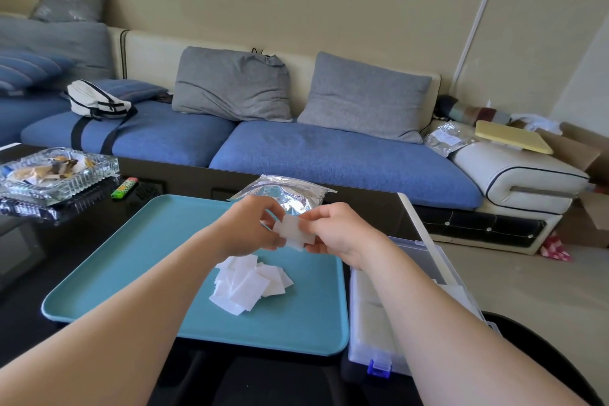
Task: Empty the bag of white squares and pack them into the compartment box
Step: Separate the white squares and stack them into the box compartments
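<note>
View from the head camera, looking down at a dark table. At frame centre the left hand (250, 224) and the right hand (336, 231) meet above a teal tray (131, 257). Between them they pinch a small stack of white squares (293, 232): the left fingers curl round its left edge, and the right thumb and fingers grip its right edge. The stack is held clear of the tray with its flat face turned towards the camera.

Directly below the hands in the frame, a loose pile of squares (250, 283) lies on the tray floor, fanned and overlapping. The foil bag (290, 194) lies flat just beyond the hands at the tray's far edge; it looks slack and probably empty.

The key relation is that the clear compartment box (372, 316) sits to the lower right of the hands, just beside the tray's right rim and partly under the right forearm. Its long axis runs from the lower frame edge, where a blue latch (379, 367) shows, up towards the frame's middle right, roughly along that forearm. The right hand is the nearer one, so a short move down and to the right would likely bring the stack over a compartment. The compartments look pale; how full they are cannot be told.
</note>
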### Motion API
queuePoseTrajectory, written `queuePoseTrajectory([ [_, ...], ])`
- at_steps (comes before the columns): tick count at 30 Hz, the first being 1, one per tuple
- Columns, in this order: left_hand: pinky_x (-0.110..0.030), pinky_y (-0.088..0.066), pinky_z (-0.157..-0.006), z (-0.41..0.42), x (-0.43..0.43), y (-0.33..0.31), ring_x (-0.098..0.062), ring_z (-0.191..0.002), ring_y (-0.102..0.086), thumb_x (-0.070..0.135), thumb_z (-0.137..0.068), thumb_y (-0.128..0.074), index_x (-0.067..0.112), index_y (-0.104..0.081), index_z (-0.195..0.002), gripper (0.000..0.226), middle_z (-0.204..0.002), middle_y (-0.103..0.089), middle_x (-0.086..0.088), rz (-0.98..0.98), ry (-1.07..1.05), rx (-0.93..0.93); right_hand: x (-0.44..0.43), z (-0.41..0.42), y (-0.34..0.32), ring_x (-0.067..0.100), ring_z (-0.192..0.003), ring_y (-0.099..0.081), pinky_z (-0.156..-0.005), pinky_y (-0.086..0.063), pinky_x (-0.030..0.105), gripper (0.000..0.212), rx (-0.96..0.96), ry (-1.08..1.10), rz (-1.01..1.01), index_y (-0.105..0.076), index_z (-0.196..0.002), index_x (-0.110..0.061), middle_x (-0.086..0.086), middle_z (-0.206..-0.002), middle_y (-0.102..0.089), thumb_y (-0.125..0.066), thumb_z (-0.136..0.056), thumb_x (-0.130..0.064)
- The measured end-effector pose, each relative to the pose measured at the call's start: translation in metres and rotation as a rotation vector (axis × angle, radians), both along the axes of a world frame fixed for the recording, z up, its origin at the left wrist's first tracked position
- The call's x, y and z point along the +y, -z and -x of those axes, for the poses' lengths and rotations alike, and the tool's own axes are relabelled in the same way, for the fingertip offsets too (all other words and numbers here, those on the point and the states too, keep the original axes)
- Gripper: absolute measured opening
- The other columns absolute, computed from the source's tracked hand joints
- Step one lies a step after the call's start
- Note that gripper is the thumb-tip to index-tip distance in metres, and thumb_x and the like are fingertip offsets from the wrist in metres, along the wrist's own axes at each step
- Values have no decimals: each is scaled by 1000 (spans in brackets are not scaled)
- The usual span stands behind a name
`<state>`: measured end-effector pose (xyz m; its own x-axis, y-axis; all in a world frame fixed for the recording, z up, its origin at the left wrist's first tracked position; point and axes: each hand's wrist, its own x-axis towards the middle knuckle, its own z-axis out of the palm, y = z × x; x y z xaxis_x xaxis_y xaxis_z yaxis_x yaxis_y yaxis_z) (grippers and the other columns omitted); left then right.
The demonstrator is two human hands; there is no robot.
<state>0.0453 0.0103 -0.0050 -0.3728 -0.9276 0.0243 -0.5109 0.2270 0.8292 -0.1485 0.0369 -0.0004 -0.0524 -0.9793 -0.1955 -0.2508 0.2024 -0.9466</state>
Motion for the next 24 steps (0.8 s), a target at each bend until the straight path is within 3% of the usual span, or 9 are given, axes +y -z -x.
queuePoseTrajectory([
  [6,-40,-65,-83,4,8,-15,-29,-88,-79,-6,-90,-74,7,-72,-109,23,-93,-79,-16,-168,-62,282,6,1,-5,25,-85,-73,-86,-65,42,6,-34,84,61,-79,-97,-16,11,-104,-79,-80,-94,-20],
  [12,-37,-64,-90,8,9,-18,-25,-99,-78,-3,-98,-65,6,-72,-117,23,-103,-80,-14,-223,-46,373,11,-2,-10,14,-82,-59,-74,-51,29,7,-6,140,64,-83,-92,-23,-6,-91,-74,-86,-87,-28],
  [19,-36,-64,-86,10,12,-23,-30,-98,-78,-3,-99,-59,1,-73,-114,21,-108,-77,-20,-298,-58,454,13,-3,-8,15,-87,-68,-71,-49,27,16,90,147,170,-82,-89,-27,-5,-95,-79,-91,-79,-36],
  [21,-36,-64,-87,8,12,-22,-29,-96,-78,-3,-94,-68,3,-73,-115,22,-107,-77,-19,-245,-48,400,15,-3,-10,15,-88,-69,-67,-48,22,19,155,138,232,-81,-96,-29,-5,-95,-76,-89,-81,-37],
  [24,-40,-64,-87,7,10,-21,-30,-92,-79,-6,-90,-69,4,-74,-112,25,-105,-77,-20,-197,-96,349,22,-6,-15,9,-88,-71,-61,-53,18,48,361,-10,308,-74,-119,-32,-10,-101,-70,-91,-76,-43],
])
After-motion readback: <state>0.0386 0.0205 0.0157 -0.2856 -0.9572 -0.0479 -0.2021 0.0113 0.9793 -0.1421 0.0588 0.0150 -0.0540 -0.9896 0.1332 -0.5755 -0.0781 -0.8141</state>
